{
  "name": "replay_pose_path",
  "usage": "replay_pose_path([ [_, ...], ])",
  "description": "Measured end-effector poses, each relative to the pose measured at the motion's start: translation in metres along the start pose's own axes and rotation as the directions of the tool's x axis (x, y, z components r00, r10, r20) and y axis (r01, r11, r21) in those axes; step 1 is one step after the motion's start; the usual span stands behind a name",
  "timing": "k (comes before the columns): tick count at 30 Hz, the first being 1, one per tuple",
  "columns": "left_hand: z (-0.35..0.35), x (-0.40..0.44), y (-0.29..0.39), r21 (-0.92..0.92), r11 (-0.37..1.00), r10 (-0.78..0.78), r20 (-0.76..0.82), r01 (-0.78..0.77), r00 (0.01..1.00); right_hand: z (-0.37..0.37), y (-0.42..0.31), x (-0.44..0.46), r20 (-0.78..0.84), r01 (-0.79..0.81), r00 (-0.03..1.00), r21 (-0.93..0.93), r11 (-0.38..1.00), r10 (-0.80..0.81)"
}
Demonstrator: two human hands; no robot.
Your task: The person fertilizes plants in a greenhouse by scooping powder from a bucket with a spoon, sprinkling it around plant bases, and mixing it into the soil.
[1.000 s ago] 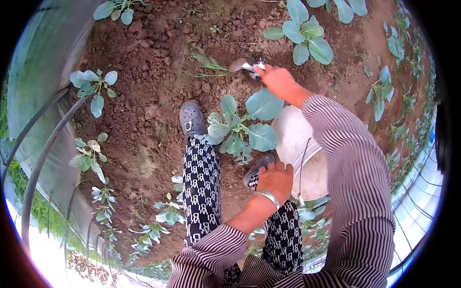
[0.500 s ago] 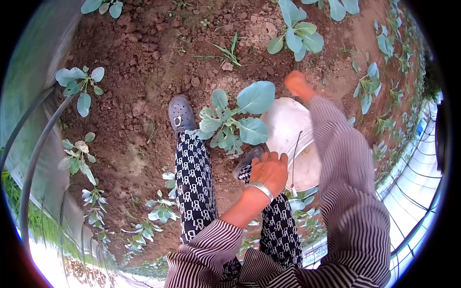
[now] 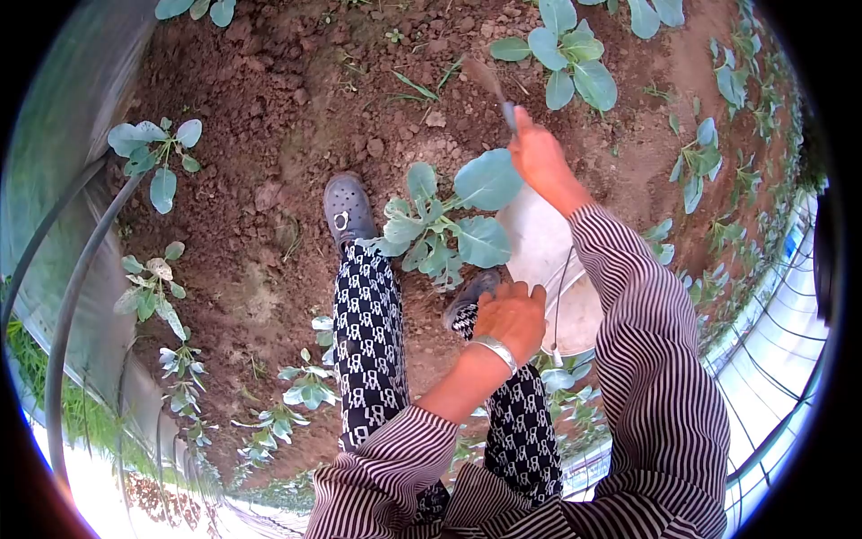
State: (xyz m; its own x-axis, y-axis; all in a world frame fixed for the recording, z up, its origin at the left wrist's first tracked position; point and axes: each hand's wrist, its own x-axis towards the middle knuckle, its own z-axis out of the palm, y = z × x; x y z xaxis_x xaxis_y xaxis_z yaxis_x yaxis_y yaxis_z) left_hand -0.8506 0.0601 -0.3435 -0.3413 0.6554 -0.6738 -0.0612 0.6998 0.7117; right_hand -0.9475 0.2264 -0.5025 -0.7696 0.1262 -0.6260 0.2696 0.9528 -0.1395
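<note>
My right hand (image 3: 542, 162) is closed around the grey handle of a small hand tool (image 3: 488, 83). Its narrow brownish blade is blurred and points up and left over the soil. Lower down, my left hand (image 3: 512, 316) has its fingers curled at the near left edge of a white bucket (image 3: 540, 235), gripping it; the fingertips are hidden. The bucket has a thin wire handle and is partly covered by my right forearm. A broad-leaved cabbage-like plant (image 3: 440, 225) grows just left of the bucket, one large leaf close to my right hand.
More leafy plants (image 3: 567, 56) grow in rows on the brown soil (image 3: 242, 117). A grass tuft (image 3: 422, 88) stands near the blade. My clog (image 3: 346, 205) rests left of the central plant. Bent pipes (image 3: 76, 287) and sheeting line the left side.
My right hand has swung up and left from beyond the bucket, bringing the tool into clear view over the soil. The left hand stays at the bucket's edge.
</note>
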Motion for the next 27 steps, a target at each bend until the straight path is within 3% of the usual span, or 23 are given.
replay_pose_path([
  [1, -0.003, 0.0, 0.002, -0.002, 1.0, -0.007, 0.036, 0.007, 0.999, 0.01, -0.002, 0.009, 0.065, 0.036, 0.997, 0.021, 0.999, -0.037],
  [2, -0.006, 0.001, 0.003, -0.001, 1.0, -0.012, 0.069, 0.013, 0.998, 0.037, 0.001, 0.022, 0.199, -0.081, 0.978, 0.119, 0.99, 0.056],
  [5, -0.007, 0.0, 0.001, -0.007, 1.0, -0.03, 0.016, 0.031, 0.999, 0.048, -0.013, 0.008, 0.111, 0.123, 0.983, 0.193, 0.973, -0.147],
  [9, -0.008, 0.002, 0.002, -0.014, 1.0, 0.0, 0.027, 0.0, 1.0, 0.0, -0.009, -0.042, 0.376, 0.231, 0.897, 0.05, 0.972, -0.232],
  [12, -0.003, 0.001, 0.0, -0.042, 0.999, 0.011, -0.046, -0.013, 0.999, 0.004, 0.015, -0.06, 0.157, 0.215, 0.964, 0.022, 0.976, -0.216],
  [15, 0.0, 0.003, -0.002, -0.032, 0.999, 0.006, -0.046, -0.008, 0.999, -0.024, 0.015, -0.037, 0.167, -0.008, 0.986, -0.035, 0.999, 0.014],
  [21, 0.004, 0.005, -0.001, -0.028, 0.999, -0.024, 0.018, 0.024, 1.0, -0.041, -0.011, 0.016, -0.097, 0.117, 0.986, -0.2, 0.973, -0.138],
  [24, 0.005, 0.007, -0.002, -0.002, 0.999, -0.041, 0.041, 0.041, 0.998, -0.009, -0.002, 0.073, -0.267, 0.037, 0.959, -0.227, 0.973, -0.099],
  [25, 0.007, 0.008, -0.003, 0.003, 0.999, -0.054, 0.053, 0.054, 0.997, -0.003, -0.002, 0.074, -0.056, 0.061, 0.996, -0.159, 0.985, -0.07],
  [27, 0.005, 0.01, -0.001, 0.007, 0.999, -0.046, 0.073, 0.045, 0.996, 0.012, -0.002, 0.047, 0.043, 0.136, 0.991, -0.266, 0.954, -0.129],
])
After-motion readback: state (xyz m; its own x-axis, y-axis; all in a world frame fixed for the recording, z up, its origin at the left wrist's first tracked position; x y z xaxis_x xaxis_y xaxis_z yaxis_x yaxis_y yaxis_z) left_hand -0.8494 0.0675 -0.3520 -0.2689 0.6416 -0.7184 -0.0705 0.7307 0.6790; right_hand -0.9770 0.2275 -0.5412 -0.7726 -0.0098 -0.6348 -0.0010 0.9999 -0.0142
